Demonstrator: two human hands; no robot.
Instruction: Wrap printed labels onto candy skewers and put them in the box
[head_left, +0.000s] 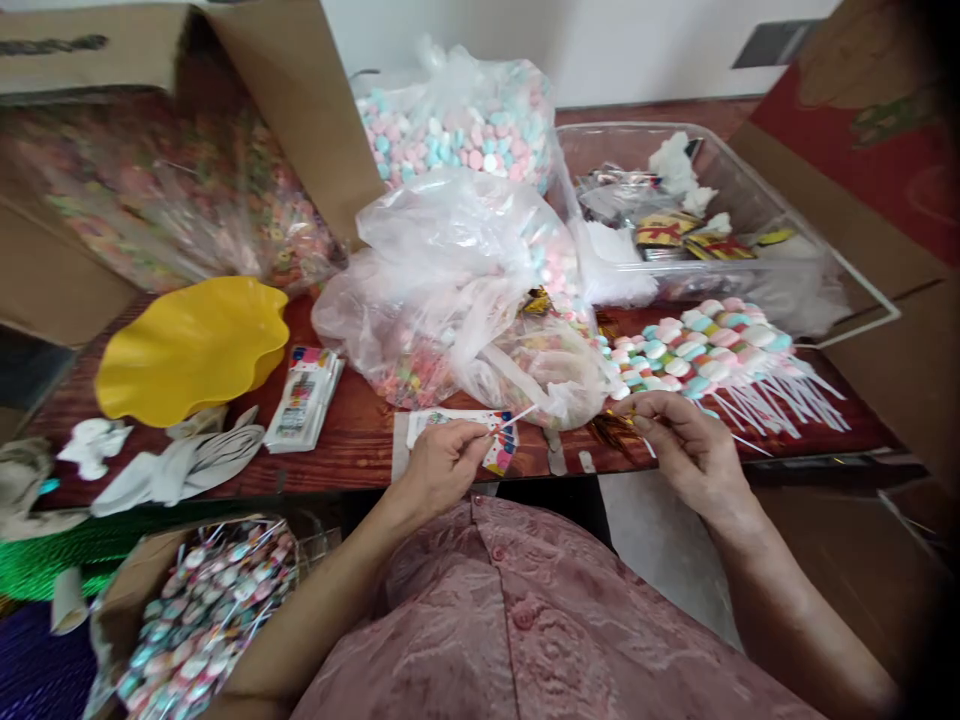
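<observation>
Wooden table (360,440) beyond the hands is buried in candy bags (450,290); white stick (517,414) pinched by left hand (442,465), gold foil (611,430) maybe by right hand (686,445).

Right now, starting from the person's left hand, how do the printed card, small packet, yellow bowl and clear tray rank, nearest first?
From the left hand, pinching a white stick:
1. Printed card, just under its fingers.
2. Small packet, to its left.
3. Yellow bowl, farther left.
4. Clear tray, far back right.
</observation>
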